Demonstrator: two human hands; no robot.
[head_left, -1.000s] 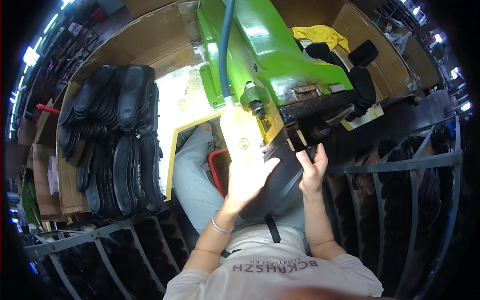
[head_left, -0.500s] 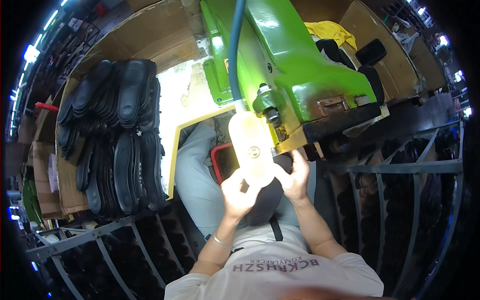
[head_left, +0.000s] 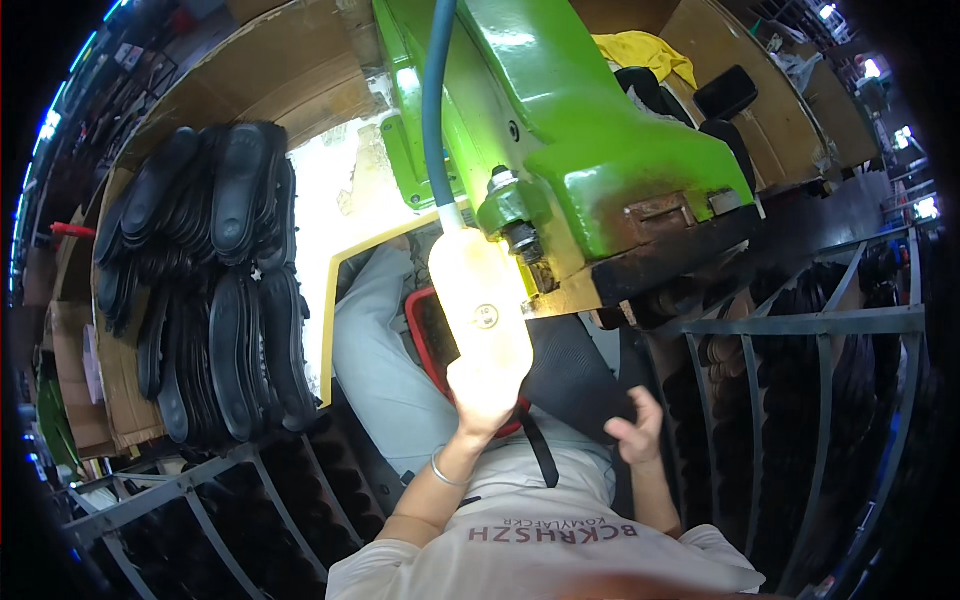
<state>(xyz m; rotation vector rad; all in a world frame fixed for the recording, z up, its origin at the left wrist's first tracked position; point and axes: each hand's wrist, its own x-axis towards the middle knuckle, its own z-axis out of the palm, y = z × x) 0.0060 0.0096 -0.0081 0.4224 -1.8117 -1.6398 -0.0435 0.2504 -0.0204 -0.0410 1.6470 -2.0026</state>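
Note:
My left hand (head_left: pixel 484 398) is at the lower end of a glowing, elongated lamp (head_left: pixel 480 300), its fingers curled and partly washed out by glare. Beside its thumb, a black, finely ribbed piece (head_left: pixel 575 375) slants over my lap; the grip seems to be on its edge, partly hidden under the lamp. My right hand (head_left: pixel 640 428) is apart from that piece, to its right, with thumb and fingers spread and nothing in them. Just beyond the lamp is the head of a green machine (head_left: pixel 620 170), with a bolt fitting (head_left: pixel 510 210) on its left side.
Stacks of black shoe soles (head_left: pixel 235 290) stand at the left on a worn, brightly lit tabletop with a yellow edge (head_left: pixel 330 320). Something red-rimmed (head_left: pixel 418 335) lies below the lamp. Metal racks (head_left: pixel 800 322) flank me. Cardboard (head_left: pixel 250 75) and a yellow cloth (head_left: pixel 648 55) are behind.
My right hand has let go, moved right and down toward me, and opened. My left hand stays under the lamp. The black piece now shows more, farther right. The whole view has shifted slightly.

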